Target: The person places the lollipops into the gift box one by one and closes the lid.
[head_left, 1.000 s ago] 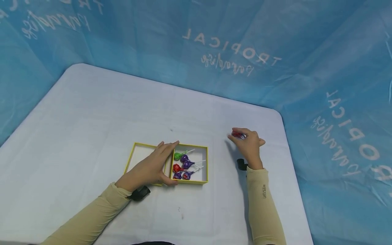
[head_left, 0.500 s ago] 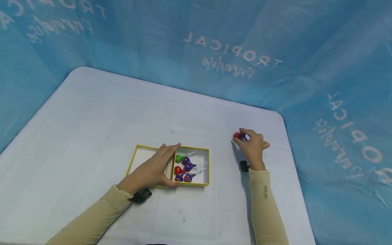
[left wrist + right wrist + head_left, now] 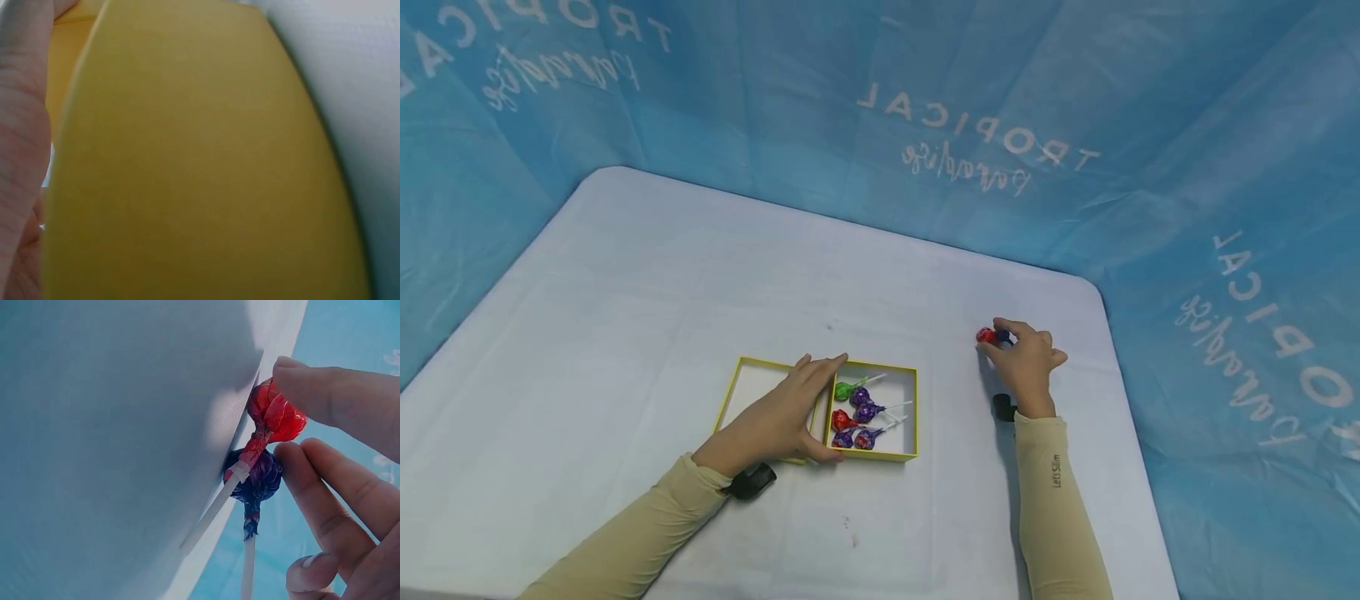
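My left hand (image 3: 771, 421) holds a yellow-edged box (image 3: 916, 417) with its thumb at the near side and fingers at the far side. Inside lie several wrapped lollipops, among them a green one (image 3: 844, 390), a red one (image 3: 841, 421) and a purple one (image 3: 867, 412). A yellow wall (image 3: 200, 150) fills the left wrist view. Off to the right, my right hand (image 3: 1028, 367) has its thumb against a red lollipop (image 3: 275, 412) and fingertips against a purple lollipop (image 3: 262, 478), pinching them side by side close to the table surface. Their white sticks point back toward the wrist.
A second yellow-edged tray, perhaps the lid (image 3: 758, 382), lies left of the box, partly under my left hand. White cloth covers the table (image 3: 700, 267). Blue printed curtains (image 3: 925, 50) stand along its back and right edges.
My right hand has shifted slightly right, exposing more of the red and purple lollipops at its fingertips. The whole head view has drifted a little; my left hand keeps its place on the box.
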`<action>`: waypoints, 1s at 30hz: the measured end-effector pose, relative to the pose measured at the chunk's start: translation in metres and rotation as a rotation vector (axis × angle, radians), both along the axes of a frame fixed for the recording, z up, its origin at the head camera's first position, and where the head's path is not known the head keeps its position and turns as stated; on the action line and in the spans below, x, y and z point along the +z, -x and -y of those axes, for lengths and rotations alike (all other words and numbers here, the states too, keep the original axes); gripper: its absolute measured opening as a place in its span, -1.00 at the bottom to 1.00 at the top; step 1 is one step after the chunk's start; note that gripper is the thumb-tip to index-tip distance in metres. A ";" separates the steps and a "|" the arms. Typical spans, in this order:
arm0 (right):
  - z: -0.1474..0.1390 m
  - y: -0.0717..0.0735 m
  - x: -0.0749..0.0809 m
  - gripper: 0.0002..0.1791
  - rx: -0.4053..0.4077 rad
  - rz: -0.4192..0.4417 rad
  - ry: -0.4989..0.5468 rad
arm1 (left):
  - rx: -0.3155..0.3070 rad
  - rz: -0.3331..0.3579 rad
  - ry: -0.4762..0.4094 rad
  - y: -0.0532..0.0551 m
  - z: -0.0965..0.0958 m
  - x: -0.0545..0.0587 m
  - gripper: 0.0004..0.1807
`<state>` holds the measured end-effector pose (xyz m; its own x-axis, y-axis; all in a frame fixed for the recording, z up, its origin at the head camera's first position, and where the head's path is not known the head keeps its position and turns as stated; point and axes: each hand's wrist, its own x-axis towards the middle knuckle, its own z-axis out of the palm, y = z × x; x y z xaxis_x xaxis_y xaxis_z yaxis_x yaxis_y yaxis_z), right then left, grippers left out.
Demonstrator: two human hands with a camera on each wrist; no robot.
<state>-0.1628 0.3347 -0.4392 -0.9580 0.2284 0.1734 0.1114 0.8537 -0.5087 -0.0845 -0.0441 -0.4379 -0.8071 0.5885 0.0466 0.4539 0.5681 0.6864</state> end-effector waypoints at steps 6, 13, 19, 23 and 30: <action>0.001 0.000 0.000 -0.50 0.023 -0.026 -0.035 | -0.004 -0.006 -0.004 -0.001 0.000 0.000 0.45; 0.002 0.001 0.001 -0.52 0.015 0.007 -0.054 | -0.004 -0.018 -0.008 0.000 -0.001 0.000 0.44; 0.002 0.002 0.003 -0.55 -0.002 0.013 -0.063 | -0.010 -0.031 -0.011 0.000 0.000 0.000 0.44; 0.002 0.003 0.003 -0.56 -0.002 0.018 -0.067 | -0.017 -0.038 -0.013 0.000 0.000 0.001 0.44; 0.004 0.004 0.003 -0.60 -0.014 0.038 -0.069 | -0.026 -0.034 -0.014 0.001 0.000 0.001 0.43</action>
<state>-0.1668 0.3306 -0.4361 -0.9610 0.2309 0.1524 0.1421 0.8847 -0.4439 -0.0858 -0.0445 -0.4369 -0.7894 0.6083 0.0825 0.4918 0.5463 0.6780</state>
